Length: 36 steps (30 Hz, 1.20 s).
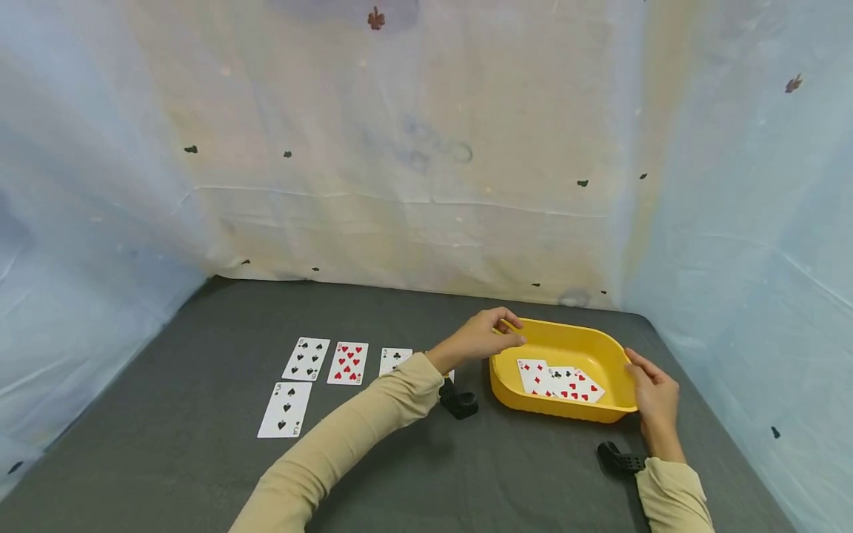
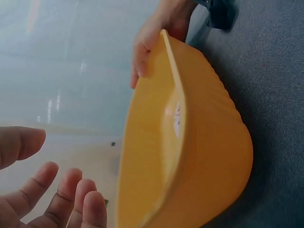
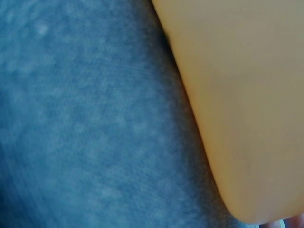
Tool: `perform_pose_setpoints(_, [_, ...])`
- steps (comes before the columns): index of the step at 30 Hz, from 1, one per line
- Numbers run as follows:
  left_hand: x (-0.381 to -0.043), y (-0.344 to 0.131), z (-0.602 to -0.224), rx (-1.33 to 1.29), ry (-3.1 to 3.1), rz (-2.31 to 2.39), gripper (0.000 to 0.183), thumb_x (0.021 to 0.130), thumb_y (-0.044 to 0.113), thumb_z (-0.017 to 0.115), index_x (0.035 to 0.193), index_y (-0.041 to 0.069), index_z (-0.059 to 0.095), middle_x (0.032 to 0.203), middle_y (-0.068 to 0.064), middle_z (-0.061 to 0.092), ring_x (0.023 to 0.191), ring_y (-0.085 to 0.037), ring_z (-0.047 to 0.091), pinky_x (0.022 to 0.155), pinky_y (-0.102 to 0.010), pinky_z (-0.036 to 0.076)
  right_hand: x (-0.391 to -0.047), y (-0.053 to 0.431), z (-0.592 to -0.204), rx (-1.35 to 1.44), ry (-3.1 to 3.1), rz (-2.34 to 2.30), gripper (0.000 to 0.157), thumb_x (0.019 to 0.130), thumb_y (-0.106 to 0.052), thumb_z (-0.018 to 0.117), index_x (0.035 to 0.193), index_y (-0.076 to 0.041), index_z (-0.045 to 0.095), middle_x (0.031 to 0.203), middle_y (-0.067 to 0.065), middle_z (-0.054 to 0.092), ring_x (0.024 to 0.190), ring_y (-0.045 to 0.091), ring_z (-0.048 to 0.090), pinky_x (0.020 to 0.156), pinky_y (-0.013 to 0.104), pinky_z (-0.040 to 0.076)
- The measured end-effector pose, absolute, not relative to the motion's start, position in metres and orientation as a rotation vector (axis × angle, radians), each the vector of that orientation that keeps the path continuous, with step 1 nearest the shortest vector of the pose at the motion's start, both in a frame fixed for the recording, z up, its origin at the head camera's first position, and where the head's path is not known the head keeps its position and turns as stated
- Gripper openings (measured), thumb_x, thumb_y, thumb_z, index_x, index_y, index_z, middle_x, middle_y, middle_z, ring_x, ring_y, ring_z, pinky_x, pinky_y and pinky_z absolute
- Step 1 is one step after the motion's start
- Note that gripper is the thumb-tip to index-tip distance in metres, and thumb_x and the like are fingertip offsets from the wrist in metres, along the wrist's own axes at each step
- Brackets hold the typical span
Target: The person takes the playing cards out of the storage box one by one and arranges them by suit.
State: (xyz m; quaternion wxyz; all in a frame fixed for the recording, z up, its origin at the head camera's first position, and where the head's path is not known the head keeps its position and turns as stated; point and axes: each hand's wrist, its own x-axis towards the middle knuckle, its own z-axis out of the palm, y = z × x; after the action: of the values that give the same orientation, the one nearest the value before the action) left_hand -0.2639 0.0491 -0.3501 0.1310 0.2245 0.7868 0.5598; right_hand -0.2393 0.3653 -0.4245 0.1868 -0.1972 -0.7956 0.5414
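Observation:
A yellow plastic tub (image 1: pixel 563 407) stands on the dark cloth at the right, with several playing cards (image 1: pixel 558 381) lying face up and overlapping inside. My right hand (image 1: pixel 655 396) holds the tub's right rim between thumb and fingers. Over the left rim hovers my left hand (image 1: pixel 481 337). In the left wrist view its fingers (image 2: pixel 61 199) are spread and loosely bent, apart from the tub (image 2: pixel 213 137), with nothing between them. The right wrist view shows mostly the tub's outer wall (image 3: pixel 256 104), blurred.
Left of the tub lie a six of spades (image 1: pixel 306 359), a hearts card (image 1: pixel 348 363), a clubs card (image 1: pixel 395 359) and a three of spades (image 1: pixel 284 410). Another card is mostly hidden behind my left wrist. Hanging sheets (image 1: pixel 413 163) border the dark table (image 1: pixel 200 444) at back and sides.

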Motion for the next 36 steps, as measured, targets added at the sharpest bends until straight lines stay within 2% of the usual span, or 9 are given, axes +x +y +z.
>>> perform_pose_setpoints(3, [-0.268,0.060,-0.356,0.632,2.329,1.626,0.027,0.092,0.024,0.069,0.114,0.009,0.063,0.096,0.000,0.058,0.081,-0.015,0.057,0.068,-0.028,0.048,-0.239,0.365,-0.425,-0.544,-2.247,1.518,0.043,0.099,-0.028,0.052,0.136,-0.005,0.056,0.140,0.015,0.050,0.105,0.010,0.054,0.070,0.007,0.044])
perform_pose_setpoints(10, [-0.273,0.084,-0.369,0.571,2.357,1.657,0.029,0.094,0.032,0.065,0.114,0.011,0.063,0.102,0.002,0.056,0.089,-0.012,0.053,0.073,-0.027,0.046,-0.238,0.369,-0.426,-0.529,-2.231,1.527,0.041,0.098,-0.027,0.055,0.134,-0.006,0.058,0.136,0.010,0.055,0.093,0.000,0.054,0.069,0.009,0.046])
perform_pose_setpoints(15, [-0.276,0.103,-0.376,0.513,2.347,1.686,0.029,0.093,0.028,0.067,0.114,0.008,0.061,0.097,0.000,0.056,0.083,-0.013,0.053,0.067,-0.027,0.047,-0.237,0.369,-0.425,-0.530,-2.241,1.515,0.041,0.099,-0.027,0.055,0.134,-0.006,0.058,0.136,0.010,0.055,0.093,-0.001,0.053,0.069,0.009,0.046])
perform_pose_setpoints(22, [-0.277,0.125,-0.382,0.454,2.461,1.562,0.031,0.092,0.023,0.069,0.116,0.005,0.061,0.090,-0.001,0.058,0.070,-0.014,0.054,0.064,-0.028,0.048,-0.237,0.367,-0.425,-0.544,-2.257,1.505,0.042,0.100,-0.028,0.052,0.135,-0.006,0.057,0.139,0.015,0.051,0.101,0.007,0.053,0.070,0.008,0.044])
perform_pose_setpoints(24, [-0.278,0.129,-0.384,0.447,2.548,1.468,0.031,0.091,0.025,0.070,0.113,0.006,0.062,0.092,-0.001,0.060,0.077,-0.015,0.055,0.073,-0.028,0.046,-0.238,0.365,-0.425,-0.543,-2.243,1.531,0.041,0.100,-0.027,0.053,0.135,-0.006,0.057,0.139,0.015,0.051,0.101,0.006,0.053,0.069,0.008,0.044])
perform_pose_setpoints(29, [-0.279,0.136,-0.392,0.436,2.730,1.170,0.033,0.088,0.031,0.073,0.110,0.009,0.064,0.103,0.002,0.061,0.102,-0.015,0.051,0.094,-0.033,0.032,-0.238,0.365,-0.424,-0.530,-2.240,1.552,0.042,0.100,-0.027,0.054,0.136,-0.006,0.057,0.139,0.015,0.050,0.096,0.002,0.053,0.069,0.009,0.046])
perform_pose_setpoints(36, [-0.280,0.142,-0.398,0.388,2.762,0.964,0.038,0.083,0.033,0.078,0.111,0.011,0.064,0.105,0.002,0.059,0.114,-0.020,0.043,0.089,-0.034,0.029,-0.236,0.365,-0.423,-0.536,-2.235,1.540,0.041,0.100,-0.026,0.054,0.135,-0.005,0.057,0.139,0.015,0.051,0.095,0.001,0.053,0.068,0.009,0.046])
